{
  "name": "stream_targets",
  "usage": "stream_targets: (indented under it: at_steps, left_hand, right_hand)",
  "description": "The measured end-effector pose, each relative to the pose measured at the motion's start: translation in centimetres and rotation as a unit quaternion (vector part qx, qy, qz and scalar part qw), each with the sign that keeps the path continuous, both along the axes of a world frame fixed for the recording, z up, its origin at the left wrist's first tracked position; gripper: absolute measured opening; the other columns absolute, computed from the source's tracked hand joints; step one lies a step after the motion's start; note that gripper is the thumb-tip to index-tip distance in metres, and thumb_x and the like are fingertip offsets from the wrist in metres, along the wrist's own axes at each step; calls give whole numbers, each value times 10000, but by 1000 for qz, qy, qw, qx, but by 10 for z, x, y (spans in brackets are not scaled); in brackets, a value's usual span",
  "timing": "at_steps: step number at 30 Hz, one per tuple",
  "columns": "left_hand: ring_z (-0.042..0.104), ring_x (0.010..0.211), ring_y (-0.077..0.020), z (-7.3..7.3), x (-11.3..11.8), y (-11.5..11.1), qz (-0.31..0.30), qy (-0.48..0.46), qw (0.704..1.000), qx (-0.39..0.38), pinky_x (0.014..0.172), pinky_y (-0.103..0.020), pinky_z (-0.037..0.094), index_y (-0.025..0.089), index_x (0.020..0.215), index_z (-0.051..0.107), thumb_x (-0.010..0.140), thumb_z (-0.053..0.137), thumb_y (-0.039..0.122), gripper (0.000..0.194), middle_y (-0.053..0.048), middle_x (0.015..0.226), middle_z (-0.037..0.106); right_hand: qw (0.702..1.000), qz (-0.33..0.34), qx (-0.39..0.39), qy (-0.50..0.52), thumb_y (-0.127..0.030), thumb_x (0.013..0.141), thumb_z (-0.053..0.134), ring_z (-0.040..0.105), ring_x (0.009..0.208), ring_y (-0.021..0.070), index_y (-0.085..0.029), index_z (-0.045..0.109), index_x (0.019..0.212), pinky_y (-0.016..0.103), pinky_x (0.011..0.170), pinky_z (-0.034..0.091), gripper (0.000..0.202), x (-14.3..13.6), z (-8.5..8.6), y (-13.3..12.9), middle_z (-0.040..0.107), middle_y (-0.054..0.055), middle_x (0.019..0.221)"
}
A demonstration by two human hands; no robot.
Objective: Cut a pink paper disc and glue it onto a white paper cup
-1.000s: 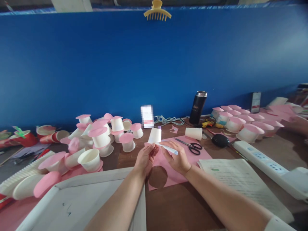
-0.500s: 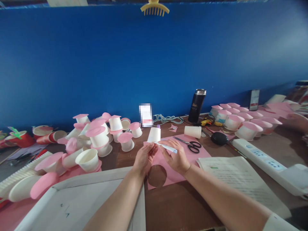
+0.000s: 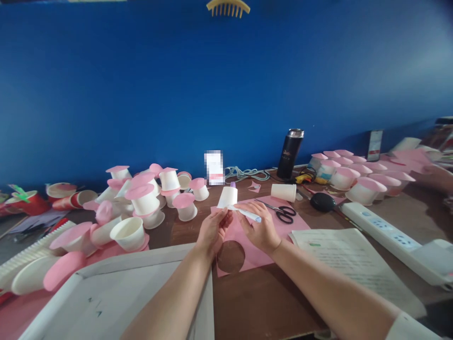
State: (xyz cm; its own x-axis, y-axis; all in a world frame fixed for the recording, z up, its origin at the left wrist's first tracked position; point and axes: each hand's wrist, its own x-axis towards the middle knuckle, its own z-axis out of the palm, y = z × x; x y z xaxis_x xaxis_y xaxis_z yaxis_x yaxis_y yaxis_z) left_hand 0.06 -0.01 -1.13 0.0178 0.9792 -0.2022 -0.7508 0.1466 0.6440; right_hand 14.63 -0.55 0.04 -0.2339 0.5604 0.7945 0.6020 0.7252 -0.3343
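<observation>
My left hand [image 3: 213,230] grips the lower rim of a white paper cup [image 3: 228,197] at the middle of the table. In my right hand [image 3: 261,229] is a white pen-like stick [image 3: 252,215] with a pale blue end, its far end against the cup's rim. Both hands are above a pink paper sheet [image 3: 260,252] that has a round hole cut in it. Black-handled scissors [image 3: 284,215] lie on the sheet, right of my right hand. Behind them another white cup [image 3: 283,192] rests on its side.
Many white cups with pink tops [image 3: 186,207] crowd the left, beside a white box lid [image 3: 141,293]. At right are a black bottle [image 3: 290,153], more pink-topped cups [image 3: 366,190], a power strip [image 3: 382,231], printed papers [image 3: 354,264] and another person's blurred hand [image 3: 440,177].
The view has tilted slightly, so the table sits a little higher in the picture. My hands keep nearly the same hold on the cup and the stick.
</observation>
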Motion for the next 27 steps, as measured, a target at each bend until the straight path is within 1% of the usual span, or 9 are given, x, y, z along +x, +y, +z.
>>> stream_targets:
  at_steps: [5,10,14,17,22,27]
  left_hand:
    - [643,658,-87,0,1,-1,-2,4,1000,-3,676,-180,554,65,756,660,767,663,58,13,-55,709,655]
    - [632,627,-78,2,1,0,8,-8,1000,-23,637,-165,548,65,739,649,771,649,46,37,-46,683,646]
    - [620,593,-74,4,-1,1,20,-21,998,-48,605,-161,545,65,720,636,779,635,45,62,-48,663,641]
    - [616,578,-73,6,-1,-1,19,-17,998,-55,588,-157,542,62,734,641,789,620,46,61,-56,666,648]
    - [621,581,-76,8,-2,-2,6,0,999,-52,585,-160,541,61,768,658,794,615,54,51,-63,686,663]
    - [618,576,-73,8,-3,-3,4,9,999,-52,569,-155,531,69,762,662,793,618,63,54,-57,682,666]
  right_hand:
    - [1000,-8,14,3,-179,900,510,644,917,206,-227,635,1055,383,875,429,204,0,0,1,722,47,990]
    - [1000,10,16,-6,-163,894,516,641,921,203,-227,631,1039,382,870,426,196,-1,0,0,721,35,972]
    - [999,-4,24,30,-163,890,523,630,907,202,-210,609,1056,376,839,442,193,1,2,-1,703,48,1009]
    - [999,-16,16,33,-175,891,525,627,878,207,-211,614,1024,383,823,443,164,2,3,-1,703,49,983]
    - [1000,7,15,22,-165,889,526,625,891,206,-218,605,1026,386,837,441,166,1,1,0,703,43,988]
    - [1000,-16,7,11,-163,889,517,622,889,211,-216,617,1009,398,842,437,165,2,0,2,706,47,986]
